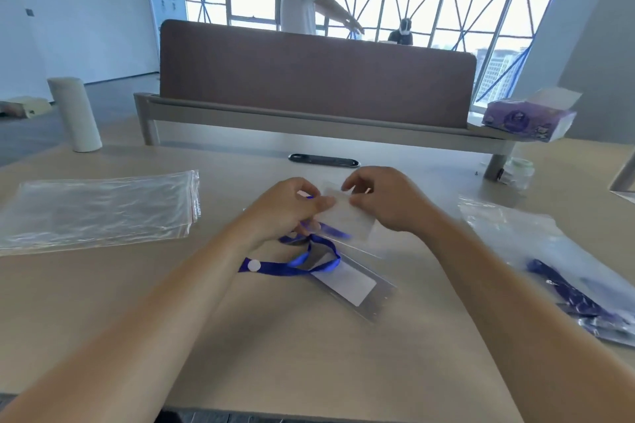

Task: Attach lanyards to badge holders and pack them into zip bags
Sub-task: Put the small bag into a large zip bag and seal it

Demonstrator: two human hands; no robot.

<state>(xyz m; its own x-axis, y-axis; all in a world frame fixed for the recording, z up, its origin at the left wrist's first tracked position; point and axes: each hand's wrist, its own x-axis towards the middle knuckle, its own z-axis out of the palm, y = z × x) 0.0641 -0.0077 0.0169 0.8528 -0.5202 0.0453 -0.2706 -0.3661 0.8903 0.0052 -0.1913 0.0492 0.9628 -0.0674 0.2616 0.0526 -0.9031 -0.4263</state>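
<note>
Above the middle of the table I hold a clear badge holder (pixel 347 216) with both hands. My left hand (pixel 285 209) pinches its left edge together with the end of a blue lanyard (pixel 299 263). My right hand (pixel 388 199) pinches the holder's top right edge. The lanyard loops down onto the table, where it crosses another badge holder with a white card (pixel 350 282). A stack of empty zip bags (pixel 96 209) lies at the left. At the right lies a zip bag with a blue lanyard inside (pixel 563 282).
A brown desk divider (pixel 316 79) runs across the back of the table. A white roll (pixel 75 113) stands at the back left, and a purple tissue box (pixel 529 117) sits at the back right. A person stands beyond the divider.
</note>
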